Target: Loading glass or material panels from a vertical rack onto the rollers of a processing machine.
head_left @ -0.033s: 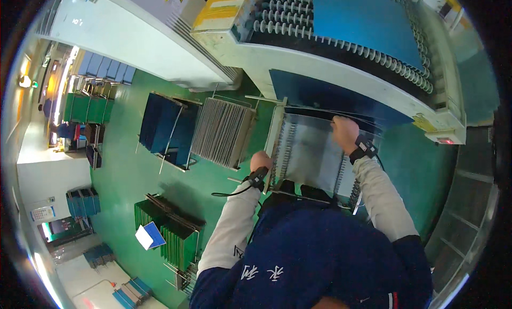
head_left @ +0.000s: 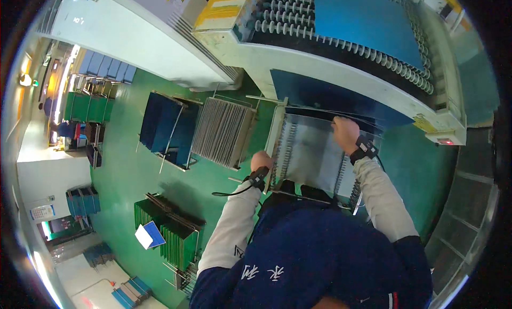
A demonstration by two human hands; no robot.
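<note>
From where I stand, almost nothing has changed since the instant before: both hands are where they were, and so is the rack, so the work itself is no further along.

The left hand (head_left: 261,162) is curled into a loose fist against the left side of the pale rack (head_left: 276,132); I can't tell whether its fingers wrap the frame or only rest on it. The right hand (head_left: 345,134) is bent over the far right part of the rack, knuckles up. Its fingertips are hidden, so I can't say whether they pinch anything or merely touch.

The grey panel (head_left: 312,155) lies in the rack between the two hands, just left of the right hand and to the right of the left one, with rows of coil-like teeth running along both its sides. Just beyond the right hand, a dark blue panel (head_left: 330,94) slants beneath a roller machine (head_left: 250,50). Farther past the grip, on that machine's rollers, lies a bright blue sheet (head_left: 365,26).

Off to the left of the left hand, a rack of grey-brown boards (head_left: 221,132) stands near, with dark blue boards (head_left: 162,125) beyond it. Nearer the person than that hand, also leftward, are green boards (head_left: 178,245).
</note>
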